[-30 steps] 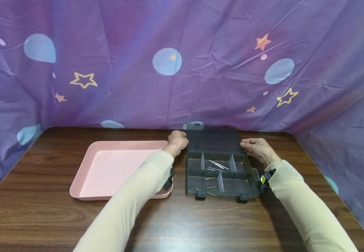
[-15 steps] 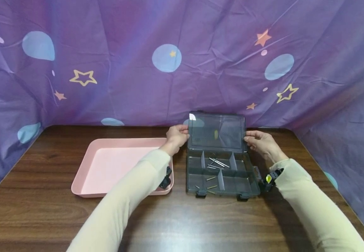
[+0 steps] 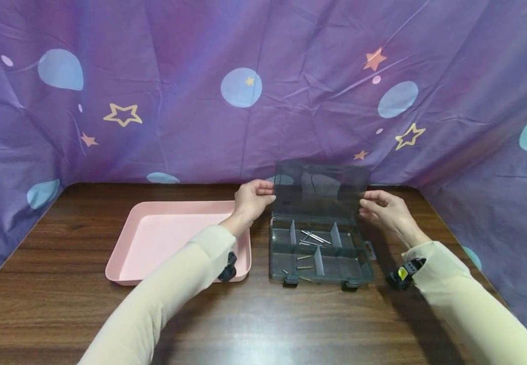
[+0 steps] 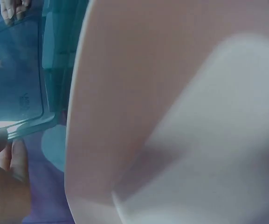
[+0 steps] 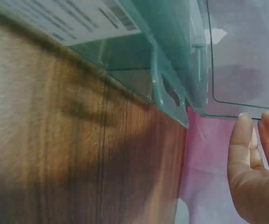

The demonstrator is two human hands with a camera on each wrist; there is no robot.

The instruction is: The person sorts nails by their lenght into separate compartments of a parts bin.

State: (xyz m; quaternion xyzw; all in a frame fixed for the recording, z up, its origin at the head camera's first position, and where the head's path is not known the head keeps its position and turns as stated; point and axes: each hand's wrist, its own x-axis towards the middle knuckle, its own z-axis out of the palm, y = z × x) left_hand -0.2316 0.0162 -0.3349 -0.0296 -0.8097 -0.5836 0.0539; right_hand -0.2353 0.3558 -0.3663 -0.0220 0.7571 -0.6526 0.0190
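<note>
A dark see-through compartment box (image 3: 343,266) lies on the table with its hinged lid (image 3: 290,200) standing up at the back. My left hand (image 3: 249,203) pinches the lid's left edge between thumb and fingers. At the right edge, the thumb and fingertips of my right hand (image 3: 391,213) pinch the lid too, also seen with the right hand (image 5: 251,163) in the right wrist view. Inside the back middle compartment are several thin silver metal pins (image 3: 315,236). Several short brass-coloured pins (image 3: 304,267) lie in the front left compartment.
Left of the box stands a pink tray (image 3: 126,243), partly under my left forearm. Two black latches (image 3: 290,281) hang at the box's front, and a hanging tab (image 3: 370,250) sticks out on its right. A purple cloth (image 3: 190,101) hangs behind the table (image 3: 254,324).
The lid has swung up from leaning back and now tilts slightly forward, with both hands following at its edges. My forearms have spread outward.
</note>
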